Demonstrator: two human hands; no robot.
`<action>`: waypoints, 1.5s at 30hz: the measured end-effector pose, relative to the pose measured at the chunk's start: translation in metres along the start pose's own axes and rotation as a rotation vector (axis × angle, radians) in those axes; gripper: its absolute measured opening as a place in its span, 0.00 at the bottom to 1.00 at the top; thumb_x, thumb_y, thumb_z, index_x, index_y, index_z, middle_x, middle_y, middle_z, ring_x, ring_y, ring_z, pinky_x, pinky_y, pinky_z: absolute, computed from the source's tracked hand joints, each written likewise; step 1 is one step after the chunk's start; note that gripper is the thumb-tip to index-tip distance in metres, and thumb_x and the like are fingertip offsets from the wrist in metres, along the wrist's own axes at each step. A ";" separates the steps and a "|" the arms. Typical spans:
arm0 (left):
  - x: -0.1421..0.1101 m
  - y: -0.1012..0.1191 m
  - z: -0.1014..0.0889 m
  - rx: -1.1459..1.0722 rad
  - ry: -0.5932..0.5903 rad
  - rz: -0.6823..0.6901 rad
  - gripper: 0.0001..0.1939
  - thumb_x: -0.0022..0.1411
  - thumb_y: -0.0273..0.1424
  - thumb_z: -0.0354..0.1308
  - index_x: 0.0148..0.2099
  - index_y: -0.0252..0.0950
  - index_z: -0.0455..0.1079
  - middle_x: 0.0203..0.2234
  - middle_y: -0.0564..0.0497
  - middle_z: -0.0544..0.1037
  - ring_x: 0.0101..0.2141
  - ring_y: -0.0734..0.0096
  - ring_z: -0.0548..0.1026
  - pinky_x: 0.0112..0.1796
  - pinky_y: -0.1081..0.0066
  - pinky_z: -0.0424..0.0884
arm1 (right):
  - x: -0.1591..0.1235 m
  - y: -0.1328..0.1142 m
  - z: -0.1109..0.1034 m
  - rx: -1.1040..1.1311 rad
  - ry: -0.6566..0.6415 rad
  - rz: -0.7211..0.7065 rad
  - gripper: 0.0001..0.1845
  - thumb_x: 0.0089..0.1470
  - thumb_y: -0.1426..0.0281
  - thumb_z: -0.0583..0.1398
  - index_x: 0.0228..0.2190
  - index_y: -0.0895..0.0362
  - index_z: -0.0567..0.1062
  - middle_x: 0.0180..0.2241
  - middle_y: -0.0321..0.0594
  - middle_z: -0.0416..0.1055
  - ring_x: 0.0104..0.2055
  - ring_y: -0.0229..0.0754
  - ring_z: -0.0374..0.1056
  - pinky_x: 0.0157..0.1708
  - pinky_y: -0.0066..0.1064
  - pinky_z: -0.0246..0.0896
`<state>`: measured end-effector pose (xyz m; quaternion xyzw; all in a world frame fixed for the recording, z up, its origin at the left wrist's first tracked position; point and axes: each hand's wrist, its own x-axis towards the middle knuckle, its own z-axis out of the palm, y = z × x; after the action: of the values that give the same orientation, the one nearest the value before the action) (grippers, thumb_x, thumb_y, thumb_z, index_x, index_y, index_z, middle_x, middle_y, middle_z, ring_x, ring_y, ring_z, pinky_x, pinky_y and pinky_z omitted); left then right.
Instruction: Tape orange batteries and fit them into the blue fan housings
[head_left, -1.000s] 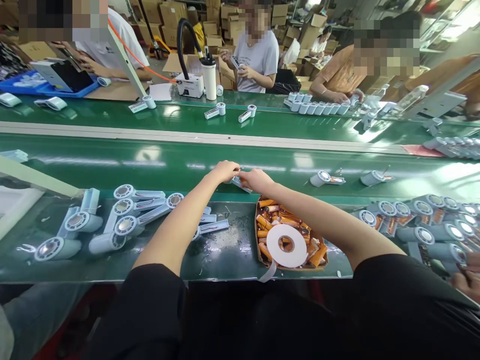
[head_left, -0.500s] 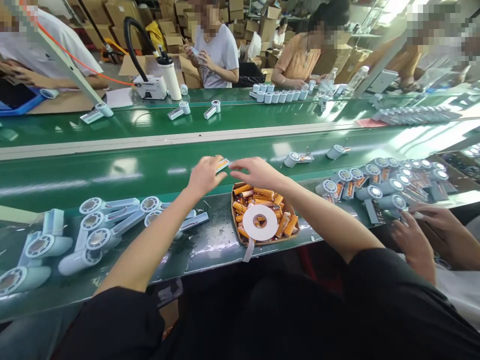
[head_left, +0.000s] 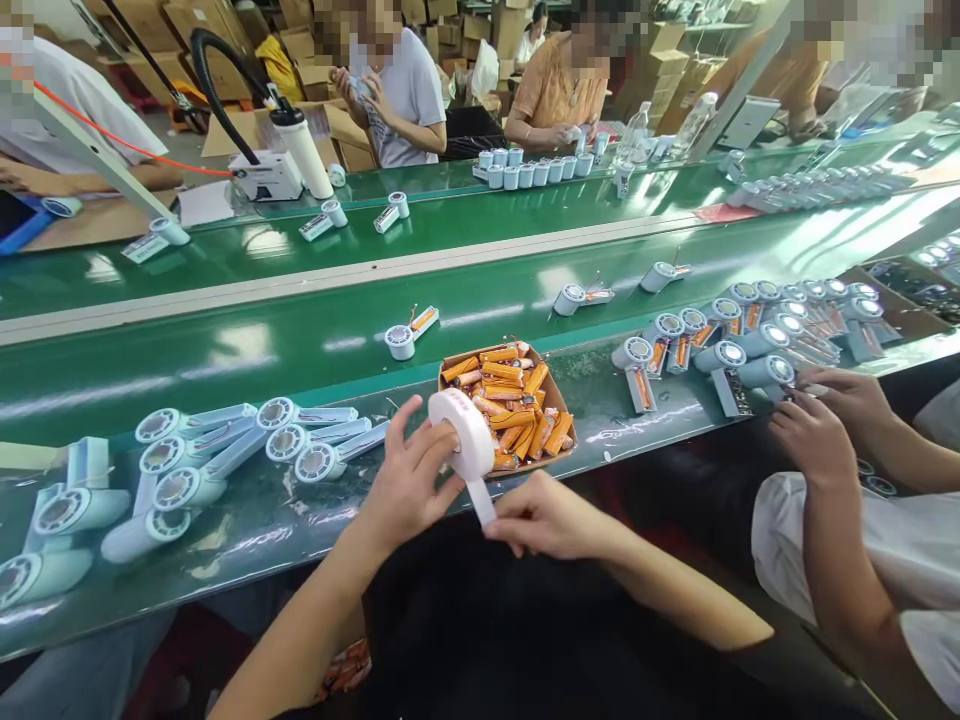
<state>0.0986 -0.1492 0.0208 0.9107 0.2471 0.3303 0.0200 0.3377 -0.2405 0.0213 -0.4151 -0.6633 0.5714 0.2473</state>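
Note:
My left hand (head_left: 417, 468) grips a roll of white tape (head_left: 472, 436), with fingers in its core, at the near edge of the bench. The loose tail of the tape hangs down, and my right hand (head_left: 541, 518) pinches its end between thumb and finger. Just behind the roll sits a cardboard box (head_left: 571, 447) filled with orange-wrapped battery cells (head_left: 517, 405). On the green belt beyond stands a pale blue fan-like housing (head_left: 400, 342) with an orange cell in its handle.
Several pale blue housings (head_left: 180, 487) lie on the bench to my left. More housings (head_left: 720, 356) crowd the right side, where a co-worker's hands (head_left: 817, 430) are busy. Across the green belt (head_left: 300, 330), other people work beside a white device (head_left: 270, 180) with a black hose.
Both hands have come back from the belt toward me. The tape roll has been lifted off the box and its tail taken hold of. A housing now stands on the belt where my hands were.

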 end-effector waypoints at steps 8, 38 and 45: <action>-0.017 -0.009 -0.006 0.148 0.058 -0.072 0.21 0.63 0.20 0.60 0.57 0.39 0.71 0.44 0.45 0.81 0.55 0.49 0.76 0.63 0.34 0.67 | 0.030 0.010 -0.045 -0.801 0.449 -0.129 0.12 0.63 0.67 0.66 0.48 0.54 0.84 0.48 0.50 0.84 0.52 0.54 0.76 0.57 0.46 0.67; -0.002 0.044 0.018 -0.018 -0.361 0.089 0.19 0.67 0.29 0.65 0.60 0.37 0.76 0.48 0.43 0.81 0.56 0.53 0.72 0.57 0.55 0.75 | 0.039 0.009 -0.084 0.731 1.314 -0.495 0.14 0.47 0.62 0.76 0.34 0.53 0.82 0.36 0.35 0.82 0.39 0.37 0.80 0.39 0.25 0.78; -0.014 -0.034 0.005 0.084 -0.205 -0.280 0.22 0.70 0.43 0.63 0.60 0.38 0.76 0.55 0.43 0.80 0.61 0.49 0.70 0.63 0.48 0.69 | 0.003 0.025 -0.107 0.576 1.176 -0.389 0.26 0.48 0.62 0.77 0.49 0.48 0.80 0.38 0.36 0.83 0.38 0.39 0.81 0.35 0.28 0.78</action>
<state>0.0775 -0.1249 0.0013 0.8964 0.3817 0.2189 0.0529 0.4293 -0.1788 0.0205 -0.4477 -0.3025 0.3496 0.7654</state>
